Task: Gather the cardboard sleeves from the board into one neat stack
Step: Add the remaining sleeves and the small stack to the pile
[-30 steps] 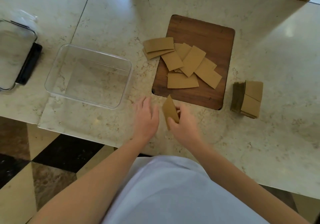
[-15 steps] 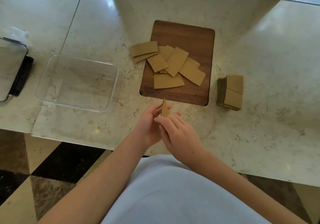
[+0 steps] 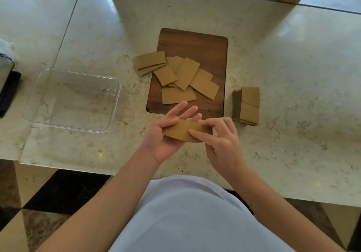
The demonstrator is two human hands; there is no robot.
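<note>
From the head view I see a pale, veined marble counter [image 3: 293, 76], glossy with window glare, and dark and cream floor tiles below its near edge. My left hand [image 3: 166, 134] and right hand [image 3: 222, 140] together pinch one cardboard sleeve [image 3: 183, 130] flat between them. Just beyond them, loose sleeves [image 3: 185, 76] lie scattered on the wooden board [image 3: 195, 41]. Right of the hands sits a stack [image 3: 248, 105]; left, a clear container [image 3: 72, 99].

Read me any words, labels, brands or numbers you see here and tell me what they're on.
None can be read.
The sleeve held in both hands, the loose sleeves on the board, the stack and the clear tub show no print.
</note>
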